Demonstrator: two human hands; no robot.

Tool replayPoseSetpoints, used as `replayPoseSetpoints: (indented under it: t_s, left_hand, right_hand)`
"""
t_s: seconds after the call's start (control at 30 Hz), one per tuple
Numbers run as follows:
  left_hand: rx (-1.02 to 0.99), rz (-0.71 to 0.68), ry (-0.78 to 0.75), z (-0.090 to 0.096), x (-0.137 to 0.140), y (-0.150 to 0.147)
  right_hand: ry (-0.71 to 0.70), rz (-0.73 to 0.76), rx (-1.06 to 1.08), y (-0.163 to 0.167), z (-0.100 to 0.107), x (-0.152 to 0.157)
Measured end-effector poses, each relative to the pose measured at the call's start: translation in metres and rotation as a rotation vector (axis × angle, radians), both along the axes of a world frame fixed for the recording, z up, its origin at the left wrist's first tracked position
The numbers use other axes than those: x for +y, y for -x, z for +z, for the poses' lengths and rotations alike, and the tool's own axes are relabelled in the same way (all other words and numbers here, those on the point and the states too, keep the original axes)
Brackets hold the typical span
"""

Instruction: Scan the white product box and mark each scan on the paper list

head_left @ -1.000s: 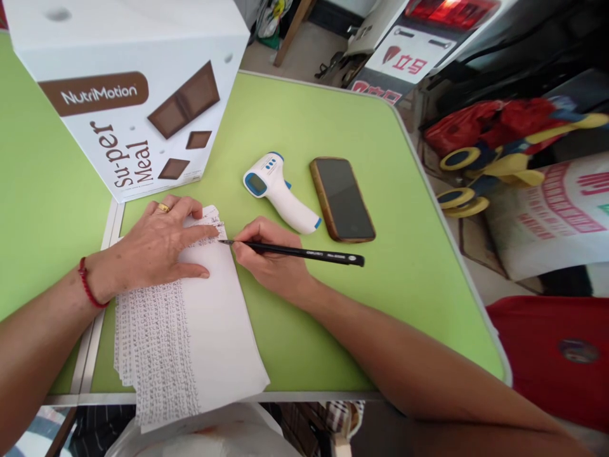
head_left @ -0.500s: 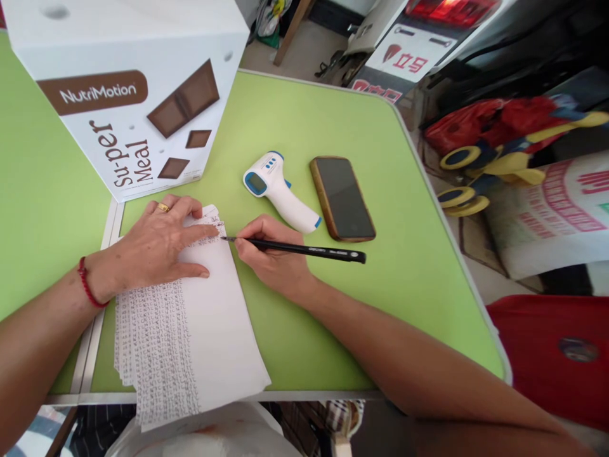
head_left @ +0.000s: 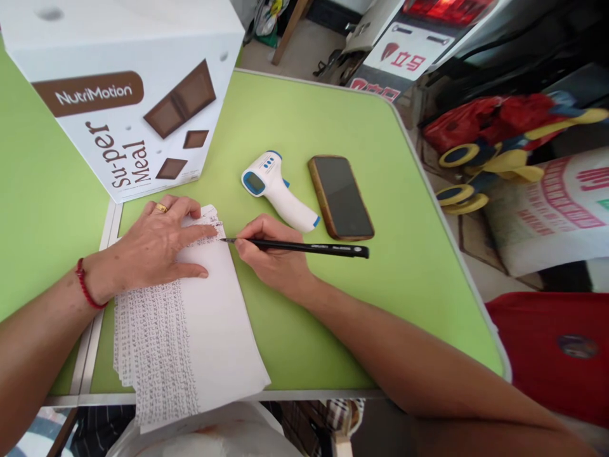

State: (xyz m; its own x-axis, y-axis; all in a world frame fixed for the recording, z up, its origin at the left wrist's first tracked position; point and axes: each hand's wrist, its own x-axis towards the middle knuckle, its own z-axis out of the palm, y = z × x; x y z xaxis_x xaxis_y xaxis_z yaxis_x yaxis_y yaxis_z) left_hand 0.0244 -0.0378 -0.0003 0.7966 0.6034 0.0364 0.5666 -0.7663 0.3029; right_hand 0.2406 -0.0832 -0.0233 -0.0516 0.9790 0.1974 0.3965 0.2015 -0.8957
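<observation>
A stack of white paper sheets (head_left: 221, 336) lies at a slant on the green table, its lower end reaching past the front edge. Rows of small handwriting cover the left part of the top sheet. My left hand (head_left: 155, 247) rests flat on the upper part of the stack with fingers spread, a gold ring on one finger. In my right hand (head_left: 273, 257) is a black pen (head_left: 323, 249), pinched near its tip. The pen's tip touches the sheet's right side, just beside my left index finger. Part of the writing is hidden under my left hand.
A white NutriMotion box (head_left: 128, 120) stands behind the paper. Right of it lie a white and blue infrared thermometer (head_left: 280, 190) and a smartphone (head_left: 341, 197) in a brown case. Off the green table's (head_left: 404, 298) right side are a red seat (head_left: 552, 355) and a printed sack (head_left: 556, 216).
The pen's back end has tipped slightly to the right. My left hand keeps its place on the paper, and the whole view has shifted a little.
</observation>
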Motion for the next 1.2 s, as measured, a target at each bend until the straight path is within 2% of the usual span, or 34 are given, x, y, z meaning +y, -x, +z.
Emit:
replayPoseSetpoints:
  t_s: [0.27,0.7,0.93,1.2]
  left_hand:
    - [0.022,-0.003,-0.001,0.0018,0.0003,-0.0004]
    - [0.020,0.001,0.004,0.0025,0.0000,0.0002]
    - [0.007,0.002,-0.001,0.0002,0.0001,0.0000]
    - [0.020,0.000,0.003,0.0026,0.0001,-0.0003]
  right_hand:
    - [-0.021,-0.030,-0.002,-0.0002,-0.0025,0.0002]
    - [-0.011,0.002,0.005,-0.0010,-0.0017,0.0000]
    - [-0.083,-0.045,0.033,-0.0015,-0.0040,0.0022]
    - [-0.016,-0.038,0.017,-0.0021,-0.0055,0.0014]
